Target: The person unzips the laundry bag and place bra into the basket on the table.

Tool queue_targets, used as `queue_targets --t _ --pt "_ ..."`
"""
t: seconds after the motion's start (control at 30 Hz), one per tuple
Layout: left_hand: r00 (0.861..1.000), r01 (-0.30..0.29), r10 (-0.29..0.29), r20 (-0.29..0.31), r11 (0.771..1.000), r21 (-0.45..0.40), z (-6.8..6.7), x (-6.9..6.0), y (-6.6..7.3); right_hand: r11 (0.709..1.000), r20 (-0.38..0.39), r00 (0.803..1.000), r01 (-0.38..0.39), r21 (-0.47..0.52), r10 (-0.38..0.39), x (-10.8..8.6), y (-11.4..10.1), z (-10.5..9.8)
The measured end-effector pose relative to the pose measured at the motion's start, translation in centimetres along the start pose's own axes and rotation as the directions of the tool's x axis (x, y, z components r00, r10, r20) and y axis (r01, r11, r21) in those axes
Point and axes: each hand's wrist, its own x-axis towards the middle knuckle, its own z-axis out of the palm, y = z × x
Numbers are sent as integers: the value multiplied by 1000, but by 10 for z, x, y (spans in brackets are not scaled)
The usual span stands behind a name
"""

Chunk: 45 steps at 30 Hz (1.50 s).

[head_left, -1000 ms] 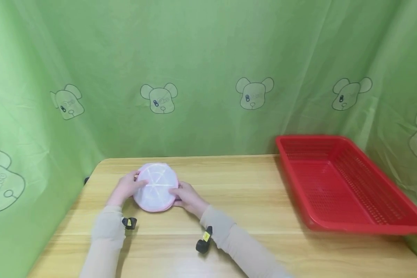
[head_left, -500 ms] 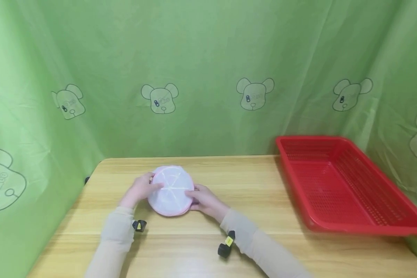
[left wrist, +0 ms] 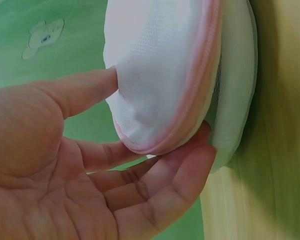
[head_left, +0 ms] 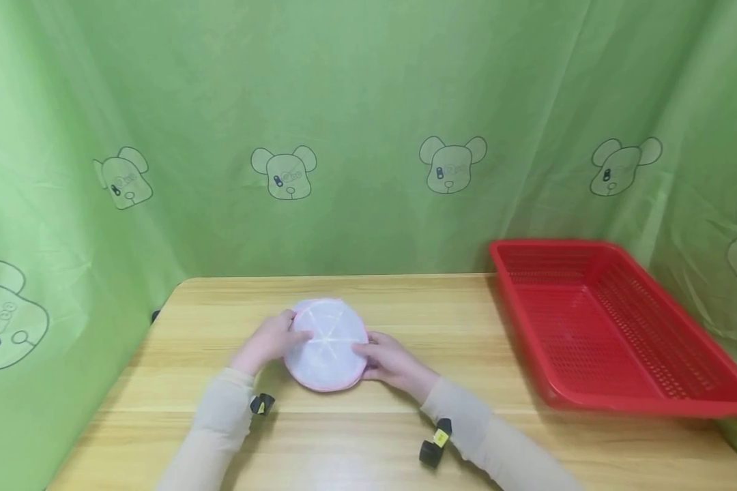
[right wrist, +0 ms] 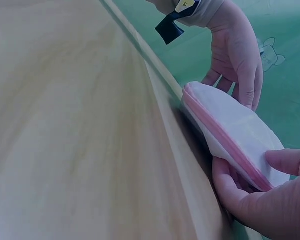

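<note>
A round white mesh pouch (head_left: 327, 354) with pink edging is held in both hands above the wooden table. The left hand (head_left: 273, 339) grips its left edge, thumb on the upper face. Opposite, the right hand (head_left: 398, 361) pinches the right edge, thumb on top and fingers beneath. In the left wrist view, the left hand (left wrist: 105, 165) has its fingers under the pink rim (left wrist: 190, 115) of the pouch. The right wrist view shows the right hand (right wrist: 270, 200) curled round the near end of the pouch (right wrist: 240, 125).
A red perforated plastic basket (head_left: 589, 341) stands at the right of the wooden table (head_left: 344, 443). Green curtains (head_left: 356, 82) printed with bear heads hang behind and at both sides. A small black device is strapped at each wrist.
Both hands have moved to the right and slightly toward the front of the table, carrying the pouch between them. The basket has stayed in place.
</note>
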Motion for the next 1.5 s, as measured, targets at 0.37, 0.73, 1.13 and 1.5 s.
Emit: queue_targets --t 0.37,0.73,1.13,1.5 --pt "999 -40 38 31 997 70 19 -6 19 1000 7 1000 0 -10 0 -23 3 -23" --pt "997 -62 57 55 993 98 25 -14 35 998 3 1000 17 -57 -17 -34 1 -36" --pt "996 -33 23 84 992 122 -7 -1 46 992 -42 998 45 -116 -50 -32 -1 -40" --pt "962 -247 222 161 956 159 -27 34 59 979 -96 990 87 -182 -106 -31 -7 -45"
